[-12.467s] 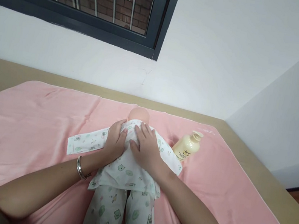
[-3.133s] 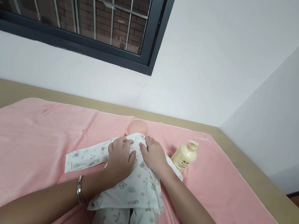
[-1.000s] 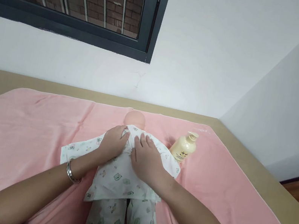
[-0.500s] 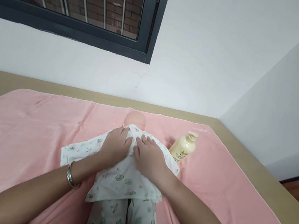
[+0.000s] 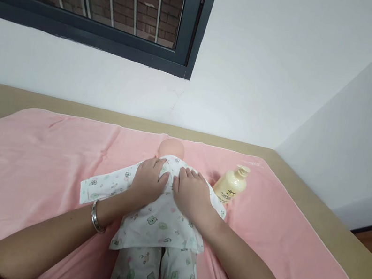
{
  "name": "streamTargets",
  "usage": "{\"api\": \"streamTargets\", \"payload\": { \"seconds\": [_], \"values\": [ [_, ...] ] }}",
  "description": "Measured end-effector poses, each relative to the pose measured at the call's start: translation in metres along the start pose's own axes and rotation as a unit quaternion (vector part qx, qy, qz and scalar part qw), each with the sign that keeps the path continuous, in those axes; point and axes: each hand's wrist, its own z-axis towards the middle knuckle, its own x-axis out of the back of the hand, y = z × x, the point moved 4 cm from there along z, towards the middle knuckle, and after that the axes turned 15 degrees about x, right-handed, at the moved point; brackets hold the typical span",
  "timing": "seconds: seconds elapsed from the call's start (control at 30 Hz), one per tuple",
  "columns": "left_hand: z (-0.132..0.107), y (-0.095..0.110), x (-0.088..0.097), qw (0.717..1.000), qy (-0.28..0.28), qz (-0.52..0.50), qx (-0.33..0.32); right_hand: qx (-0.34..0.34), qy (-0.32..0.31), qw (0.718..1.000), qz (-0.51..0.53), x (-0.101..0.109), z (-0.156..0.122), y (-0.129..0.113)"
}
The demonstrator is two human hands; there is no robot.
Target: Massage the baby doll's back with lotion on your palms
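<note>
Shirt (image 5: 162,219) runs lengthwise from the doll's head (image 5: 171,148); left hand (image 5: 148,179) and right hand (image 5: 193,193) both touch it, unclenched, grasping nothing.

The doll (image 5: 166,217) lies flat and straight on the pink cloth (image 5: 35,166), with its smooth, bald head (image 5: 171,148) at the far end and its legs directed to the person, side by side. It wears a loose white shirt (image 5: 158,237) and white trousers (image 5: 138,272), both with small green bear prints. The sleeves spread outward, and the hem covers the top of the trousers.
</note>
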Motion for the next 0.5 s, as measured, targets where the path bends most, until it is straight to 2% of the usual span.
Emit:
{"api": "streamTargets", "payload": {
  "seconds": [0.17, 0.37, 0.5],
  "values": [
    [-0.0036, 0.0008, 0.0009, 1.000, 0.011, -0.003, 0.003, -0.008, -0.014, 1.000, -0.018, 0.0075, -0.0053, -0.0046],
    [-0.0034, 0.0005, 0.0010, 1.000, 0.013, 0.000, 0.002, -0.011, 0.009, 0.999, -0.040, 0.0040, -0.0024, 0.0008],
    [-0.0068, 0.0047, 0.0059, 1.000, 0.016, 0.026, 0.000, -0.013, -0.002, 0.999, -0.041, 0.0004, -0.0034, -0.0015]
  ]
}}
